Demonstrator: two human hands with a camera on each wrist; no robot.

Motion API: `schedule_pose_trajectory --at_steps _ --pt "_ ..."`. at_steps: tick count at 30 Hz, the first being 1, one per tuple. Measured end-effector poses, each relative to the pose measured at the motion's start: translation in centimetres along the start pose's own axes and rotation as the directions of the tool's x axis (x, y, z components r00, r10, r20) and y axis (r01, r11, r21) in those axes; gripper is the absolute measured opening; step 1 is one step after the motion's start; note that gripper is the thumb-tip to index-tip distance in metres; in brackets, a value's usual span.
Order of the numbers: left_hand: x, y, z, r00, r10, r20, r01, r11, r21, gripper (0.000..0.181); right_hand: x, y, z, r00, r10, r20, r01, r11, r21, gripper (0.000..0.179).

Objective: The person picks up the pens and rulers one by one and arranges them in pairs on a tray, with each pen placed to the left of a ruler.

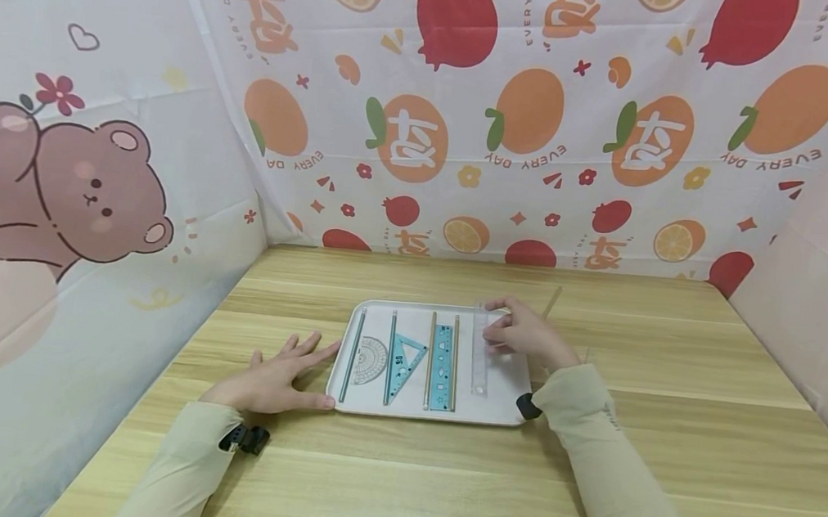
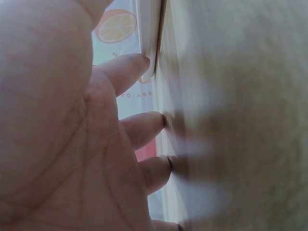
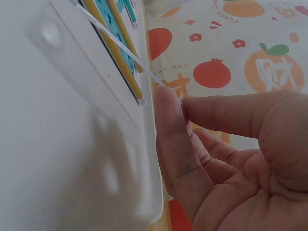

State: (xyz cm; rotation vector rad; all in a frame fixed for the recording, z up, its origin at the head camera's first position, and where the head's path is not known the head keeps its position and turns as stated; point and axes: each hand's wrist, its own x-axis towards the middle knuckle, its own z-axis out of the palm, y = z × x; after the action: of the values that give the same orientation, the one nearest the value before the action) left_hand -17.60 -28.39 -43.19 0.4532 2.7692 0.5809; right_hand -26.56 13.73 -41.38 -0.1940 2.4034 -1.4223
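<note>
A clear ruler [image 1: 479, 363] stands lengthwise over the right part of the white tray [image 1: 508, 386]. My right hand [image 1: 525, 336] pinches its far end between thumb and fingers. In the right wrist view the ruler [image 3: 122, 47] shows nearly edge-on, a thin line running to the fingertips. My left hand [image 1: 274, 379] is spread at the tray's left side, with thumb and index finger touching its edge. Left to right on the tray lie a dark pencil [image 1: 352, 360], a clear protractor [image 1: 371, 361], another dark pencil [image 1: 389, 371], a teal set square [image 1: 399, 376] and a teal ruler [image 1: 442, 368] between two gold pencils.
A gold stick [image 1: 552, 302], probably a pencil, lies on the wooden table [image 1: 394, 487] behind the right hand. Patterned cloth [image 1: 450, 188] hangs behind the table, with more cloth at both sides. The right forearm [image 1: 610, 464] covers part of the table.
</note>
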Motion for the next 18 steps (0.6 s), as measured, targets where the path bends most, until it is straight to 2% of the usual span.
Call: schedule_pose_trajectory --at_steps 8,18 --pt "0.0 0.0 0.0 1.000 0.000 0.003 0.000 1.000 -0.003 0.101 0.0 -0.4 0.6 0.999 -0.019 0.034 0.019 1.000 0.014 0.055" --pt "0.0 0.1 -0.1 1.000 -0.003 0.003 0.003 1.000 0.003 0.102 0.4 -0.4 1.4 0.999 0.001 0.048 0.000 1.000 -0.017 0.056"
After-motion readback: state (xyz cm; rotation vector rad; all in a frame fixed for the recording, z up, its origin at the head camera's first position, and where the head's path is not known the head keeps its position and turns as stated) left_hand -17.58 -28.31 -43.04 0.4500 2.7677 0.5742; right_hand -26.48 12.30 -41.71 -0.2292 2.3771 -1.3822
